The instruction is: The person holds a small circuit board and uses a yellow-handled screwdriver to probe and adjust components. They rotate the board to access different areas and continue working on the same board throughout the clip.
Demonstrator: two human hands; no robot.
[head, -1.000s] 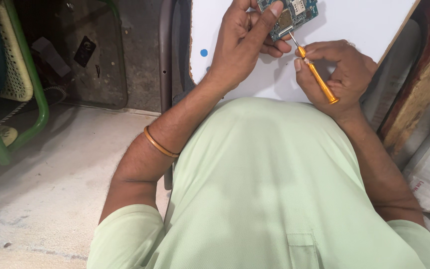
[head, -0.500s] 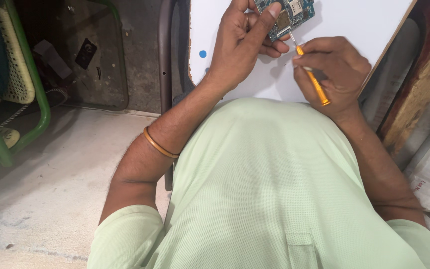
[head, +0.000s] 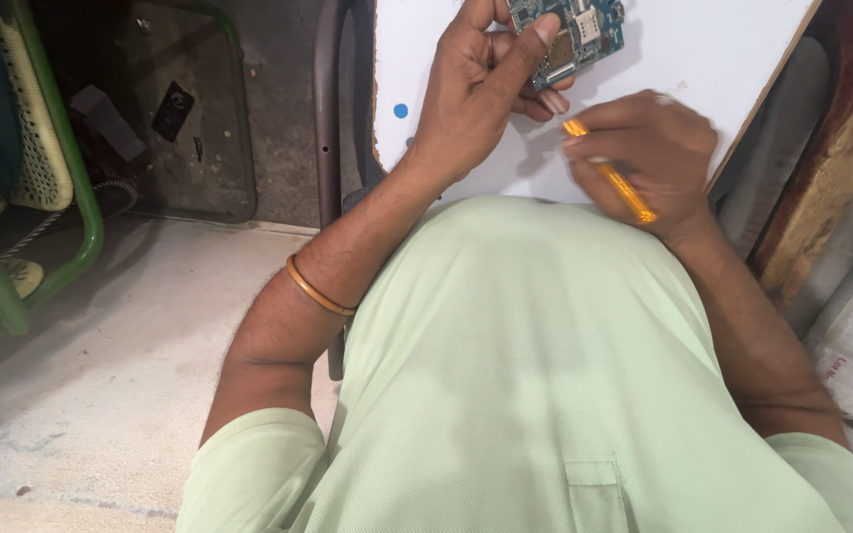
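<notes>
The right hand (head: 644, 158) had drawn the orange screwdriver (head: 612, 180) back from the circuit board (head: 570, 35), which the left hand (head: 481, 84) pinched above the white table's (head: 703, 59) near edge; bracing both wrists would have steadied it.

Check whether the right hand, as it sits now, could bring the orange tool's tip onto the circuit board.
Probably yes. The right hand grips the orange tool just below the circuit board held in the left hand, with only bare white tabletop between.
</notes>
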